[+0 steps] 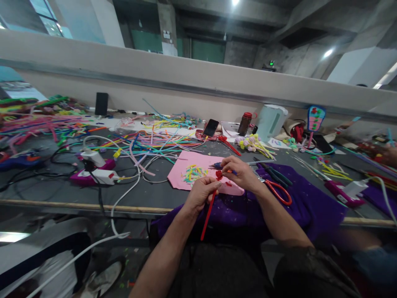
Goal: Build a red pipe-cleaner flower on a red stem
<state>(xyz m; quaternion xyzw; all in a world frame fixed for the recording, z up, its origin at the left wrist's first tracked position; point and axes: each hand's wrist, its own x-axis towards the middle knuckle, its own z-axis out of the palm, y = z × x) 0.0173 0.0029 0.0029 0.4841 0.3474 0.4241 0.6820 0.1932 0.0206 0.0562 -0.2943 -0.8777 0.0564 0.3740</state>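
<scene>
My left hand (201,192) is closed in a pinch on the stem of a red pipe-cleaner flower (208,217), whose straight stem slants down toward me. The curled red head (218,174) sits just above my left fingertips. My right hand (240,173) is closed beside that head, its fingertips bent together; whatever they pinch is too small to name. Under both hands lies a pink sheet (178,179) with a pile of short yellow, white and green pieces (194,174). A blue-handled tool (215,165) lies partly behind my right hand.
Red-handled scissors (281,193) and dark pliers (277,174) rest on purple cloth (310,194) at right. Power strips (93,176) with trailing cables occupy the left. Bundled pipe cleaners (155,140), a phone (211,128), a bottle (245,123) and a kettle (271,121) stand or lie behind.
</scene>
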